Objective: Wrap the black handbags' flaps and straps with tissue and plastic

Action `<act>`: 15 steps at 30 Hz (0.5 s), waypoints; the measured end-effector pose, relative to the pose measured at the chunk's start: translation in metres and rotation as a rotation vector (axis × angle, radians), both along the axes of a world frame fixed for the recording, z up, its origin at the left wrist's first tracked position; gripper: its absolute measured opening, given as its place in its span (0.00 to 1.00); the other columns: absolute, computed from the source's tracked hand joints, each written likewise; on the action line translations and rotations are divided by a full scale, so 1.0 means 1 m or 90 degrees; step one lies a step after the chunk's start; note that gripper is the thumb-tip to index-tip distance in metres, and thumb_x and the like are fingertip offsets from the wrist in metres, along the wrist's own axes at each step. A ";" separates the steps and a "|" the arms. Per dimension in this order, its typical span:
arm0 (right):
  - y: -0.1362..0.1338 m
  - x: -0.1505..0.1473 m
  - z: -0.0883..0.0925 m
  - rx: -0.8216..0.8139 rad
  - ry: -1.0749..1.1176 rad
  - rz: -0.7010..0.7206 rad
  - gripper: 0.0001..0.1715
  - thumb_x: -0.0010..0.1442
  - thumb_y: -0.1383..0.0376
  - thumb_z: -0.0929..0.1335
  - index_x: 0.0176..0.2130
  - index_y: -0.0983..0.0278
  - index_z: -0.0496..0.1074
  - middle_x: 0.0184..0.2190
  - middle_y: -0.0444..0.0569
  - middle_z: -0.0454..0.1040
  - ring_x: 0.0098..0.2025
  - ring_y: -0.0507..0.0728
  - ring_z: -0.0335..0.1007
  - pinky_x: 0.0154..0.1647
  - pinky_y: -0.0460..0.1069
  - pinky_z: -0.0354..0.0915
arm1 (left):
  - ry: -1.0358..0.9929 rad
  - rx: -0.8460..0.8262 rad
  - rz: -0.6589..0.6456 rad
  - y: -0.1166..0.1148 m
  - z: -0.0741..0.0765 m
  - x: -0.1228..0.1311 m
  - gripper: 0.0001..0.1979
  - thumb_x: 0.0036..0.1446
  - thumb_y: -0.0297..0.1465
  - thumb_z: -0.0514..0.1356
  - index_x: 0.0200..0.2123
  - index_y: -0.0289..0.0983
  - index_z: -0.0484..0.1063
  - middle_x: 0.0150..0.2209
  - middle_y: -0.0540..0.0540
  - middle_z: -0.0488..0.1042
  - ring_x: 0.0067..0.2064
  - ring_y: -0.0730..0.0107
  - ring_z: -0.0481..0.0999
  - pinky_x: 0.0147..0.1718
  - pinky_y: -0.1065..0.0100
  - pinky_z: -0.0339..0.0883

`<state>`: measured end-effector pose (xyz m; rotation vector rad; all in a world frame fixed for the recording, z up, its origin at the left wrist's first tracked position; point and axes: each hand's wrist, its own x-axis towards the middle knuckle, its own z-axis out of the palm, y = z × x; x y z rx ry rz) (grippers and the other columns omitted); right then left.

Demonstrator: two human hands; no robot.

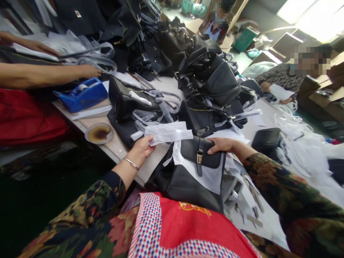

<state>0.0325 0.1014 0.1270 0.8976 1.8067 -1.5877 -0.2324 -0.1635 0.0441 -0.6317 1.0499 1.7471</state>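
Observation:
A strip of white wrapping paper is pinched at its left end by my left hand, held just above the table. My right hand grips the flap of a black handbag, thumb on top. The bag leans against my front at the table edge. Its flap has a strap with a gold buckle, and white tissue lies beneath the flap. Behind the strip, another black bag has handles wrapped in clear plastic.
A blue tape dispenser and a dish of brown liquid sit by the left table edge. Black bags are heaped at the back. Metal tools lie at right. A co-worker's arms reach in from the left; two people stand farther off.

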 end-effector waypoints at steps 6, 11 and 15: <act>-0.010 0.025 0.029 0.062 -0.012 -0.060 0.26 0.39 0.60 0.80 0.40 0.64 0.79 0.34 0.46 0.83 0.34 0.61 0.80 0.36 0.50 0.76 | 0.013 -0.014 0.019 0.004 0.002 -0.012 0.12 0.56 0.18 0.62 0.42 0.35 0.72 0.28 0.49 0.77 0.23 0.75 0.75 0.20 0.78 0.68; -0.009 0.068 0.083 0.114 0.003 -0.203 0.31 0.36 0.60 0.81 0.41 0.66 0.78 0.34 0.50 0.83 0.32 0.62 0.80 0.35 0.53 0.77 | 0.018 -0.039 0.013 0.004 -0.002 -0.011 0.13 0.56 0.17 0.62 0.43 0.35 0.72 0.29 0.49 0.77 0.25 0.75 0.76 0.21 0.78 0.69; 0.004 0.120 0.141 0.230 0.043 -0.339 0.30 0.34 0.63 0.82 0.40 0.66 0.78 0.32 0.57 0.82 0.28 0.63 0.79 0.30 0.54 0.77 | 0.025 -0.044 -0.006 0.004 -0.007 -0.009 0.12 0.57 0.16 0.59 0.42 0.34 0.73 0.30 0.48 0.78 0.25 0.74 0.77 0.21 0.78 0.70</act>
